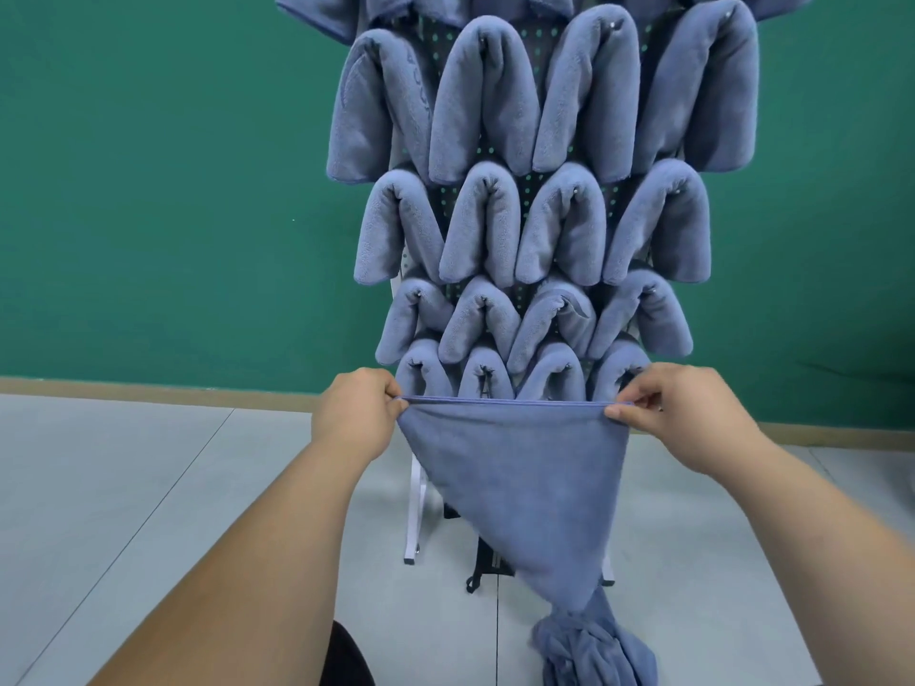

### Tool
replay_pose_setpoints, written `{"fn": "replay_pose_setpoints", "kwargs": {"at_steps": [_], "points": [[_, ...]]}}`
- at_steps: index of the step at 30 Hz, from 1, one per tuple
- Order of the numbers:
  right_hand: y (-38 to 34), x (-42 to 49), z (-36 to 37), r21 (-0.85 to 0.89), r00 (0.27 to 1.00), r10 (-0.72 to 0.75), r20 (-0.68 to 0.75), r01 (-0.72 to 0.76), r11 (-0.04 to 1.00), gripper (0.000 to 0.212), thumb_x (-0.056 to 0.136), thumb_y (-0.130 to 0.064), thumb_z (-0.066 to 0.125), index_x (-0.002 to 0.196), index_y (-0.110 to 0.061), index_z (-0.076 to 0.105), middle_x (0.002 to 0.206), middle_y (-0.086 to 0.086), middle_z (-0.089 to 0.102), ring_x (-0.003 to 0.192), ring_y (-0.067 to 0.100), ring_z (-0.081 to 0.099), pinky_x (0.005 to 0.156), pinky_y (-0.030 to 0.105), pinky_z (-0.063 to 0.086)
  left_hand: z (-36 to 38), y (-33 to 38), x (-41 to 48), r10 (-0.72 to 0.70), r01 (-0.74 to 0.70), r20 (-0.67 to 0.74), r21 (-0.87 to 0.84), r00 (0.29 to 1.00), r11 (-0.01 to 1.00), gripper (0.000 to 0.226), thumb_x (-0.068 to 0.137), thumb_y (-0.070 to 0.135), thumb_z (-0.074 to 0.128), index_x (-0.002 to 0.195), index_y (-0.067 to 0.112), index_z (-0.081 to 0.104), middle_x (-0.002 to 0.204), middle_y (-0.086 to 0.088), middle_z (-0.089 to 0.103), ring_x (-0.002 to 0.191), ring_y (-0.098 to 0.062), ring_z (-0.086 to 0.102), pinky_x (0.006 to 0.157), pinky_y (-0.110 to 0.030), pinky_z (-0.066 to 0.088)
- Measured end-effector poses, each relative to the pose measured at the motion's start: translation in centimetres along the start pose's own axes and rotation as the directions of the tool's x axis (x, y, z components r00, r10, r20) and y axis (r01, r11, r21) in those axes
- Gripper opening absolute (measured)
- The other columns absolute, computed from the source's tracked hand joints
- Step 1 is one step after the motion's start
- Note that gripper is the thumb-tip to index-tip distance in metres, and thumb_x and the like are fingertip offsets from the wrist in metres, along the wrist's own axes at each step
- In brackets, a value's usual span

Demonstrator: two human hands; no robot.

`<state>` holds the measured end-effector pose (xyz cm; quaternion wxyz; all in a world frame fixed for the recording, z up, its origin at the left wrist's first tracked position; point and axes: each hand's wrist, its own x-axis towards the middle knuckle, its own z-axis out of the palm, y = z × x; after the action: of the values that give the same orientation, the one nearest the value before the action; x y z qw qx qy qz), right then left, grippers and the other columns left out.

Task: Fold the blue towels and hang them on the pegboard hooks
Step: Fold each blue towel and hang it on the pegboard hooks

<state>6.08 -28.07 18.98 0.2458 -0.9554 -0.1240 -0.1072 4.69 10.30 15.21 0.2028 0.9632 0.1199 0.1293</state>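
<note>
Short-napped, matt blue cloth in the stretched towel [520, 477], with a smoother stitched hem along its taut edge; thicker, fleecy and plush in the hung towels [485, 101] beyond. Dark perforated sheet for the pegboard [532, 190], tiny shiny metal for the hook tips [614, 26]. Smooth white gloss on the stand leg [415, 512], faintly sheened pale grey tile across the floor [124, 487], flat matt green on the far wall [148, 190]

Seemingly unreadable embossed lettering [416, 84] on towel [366, 121]
</note>
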Motion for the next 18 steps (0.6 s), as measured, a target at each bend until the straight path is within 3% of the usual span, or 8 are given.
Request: {"fn": "replay_pose_setpoints", "kwargs": {"at_steps": [3, 5, 8, 10, 13, 16, 18], "points": [[0.3, 0.3, 0.7, -0.156, 0.999, -0.004, -0.048, -0.003, 0.988, 0.007, 0.090, -0.035, 0.082, 0.087, -0.030, 0.078, 0.083, -0.013, 0.062, 0.076, 0.016, 0.062, 0.070, 0.037, 0.053, -0.3, 0.6, -0.1, 0.074, -0.074, -0.003, 0.021, 0.997, 0.997, 0.009, 0.095, 0.032, 0.072, 0.087, 0.029, 0.069, 0.080, 0.011, 0.070, 0.081, -0.023, 0.066, 0.072, -0.039, 0.058], [0.6, 0.4, 0.7, -0.154, 0.997, 0.017, -0.079, -0.030, 0.988, 0.006, 0.093, -0.033, 0.078, 0.091, -0.028, 0.076, 0.084, -0.013, 0.064, 0.078, 0.018, 0.064, 0.070, 0.036, 0.052, -0.6, 0.7, -0.2, 0.147, -0.146, 0.082, -0.013, 0.986, 0.989, 0.011, 0.096, 0.032, 0.072, 0.087, 0.031, 0.066, 0.085, 0.012, 0.069, 0.084, -0.020, 0.066, 0.076, -0.038, 0.057], [1.6, 0.2, 0.2, 0.131, 0.988, 0.132, -0.076, -0.121, 0.984, 0.008, 0.096, -0.033, 0.074, 0.091, -0.028, 0.072, 0.086, -0.013, 0.074, 0.078, 0.007, 0.068, 0.071, 0.033, 0.050, -0.9, 0.5, -0.5, 0.250, -0.218, 0.248, -0.148, 0.936, 0.965, 0.011, 0.096, 0.033, 0.074, 0.088, 0.033, 0.067, 0.090, 0.014, 0.070, 0.086, -0.012, 0.067, 0.082, -0.034, 0.056], [2.1, 0.2, -0.3, 0.407, 0.979, 0.205, -0.002, -0.187, 0.894, 0.013, 0.098, -0.035, 0.073, 0.093, -0.024, 0.073, 0.085, -0.004, 0.078, 0.071, 0.006, 0.064, 0.071, 0.032, 0.048, -1.1, 0.2, -0.6, 0.261, -0.161, 0.255, -0.356, 0.931, 0.921, 0.009, 0.096, 0.031, 0.076, 0.089, 0.029, 0.071, 0.090, 0.009, 0.074, 0.087, -0.012, 0.071, 0.086, -0.033, 0.057], [2.1, 0.2, -1.1, 0.725, 0.970, 0.235, 0.063, -0.207, 0.656, 0.017, 0.099, -0.029, 0.074, 0.100, -0.013, 0.075, 0.089, 0.011, 0.077, 0.080, 0.017, 0.064, 0.083, 0.037, 0.054, -1.8, 0.5, -0.7, 0.197, 0.027, 0.252, -0.675, 0.947, 0.737, 0.013, 0.099, 0.027, 0.073, 0.095, 0.015, 0.074, 0.096, -0.003, 0.079, 0.088, -0.017, 0.072, 0.095, -0.039, 0.060], [1.5, 0.3, -1.4, 0.835, 0.967, 0.249, 0.051, -0.178, 0.520, 0.019, 0.097, -0.024, 0.074, 0.105, -0.008, 0.075, 0.084, 0.000, 0.074, 0.073, 0.008, 0.063, 0.068, 0.021, 0.053, -2.4, 1.1, -0.4, 0.130, 0.162, 0.261, -0.848, 0.957, 0.505, 0.023, 0.103, 0.030, 0.067, 0.098, 0.008, 0.073, 0.097, -0.013, 0.072, 0.088, -0.025, 0.066, 0.093, -0.050, 0.058], [1.0, 0.3, -1.4, 0.882, 0.958, 0.285, 0.025, -0.155, 0.445, 0.013, 0.096, -0.023, 0.075, 0.102, -0.011, 0.077, 0.086, -0.001, 0.076, 0.073, 0.008, 0.065, 0.062, 0.018, 0.053, -2.4, 1.5, -0.2, 0.093, 0.206, 0.262, -0.894, 0.961, 0.397, 0.023, 0.103, 0.034, 0.067, 0.098, 0.012, 0.072, 0.097, -0.016, 0.066, 0.088, -0.027, 0.060, 0.086, -0.049, 0.056]]}}
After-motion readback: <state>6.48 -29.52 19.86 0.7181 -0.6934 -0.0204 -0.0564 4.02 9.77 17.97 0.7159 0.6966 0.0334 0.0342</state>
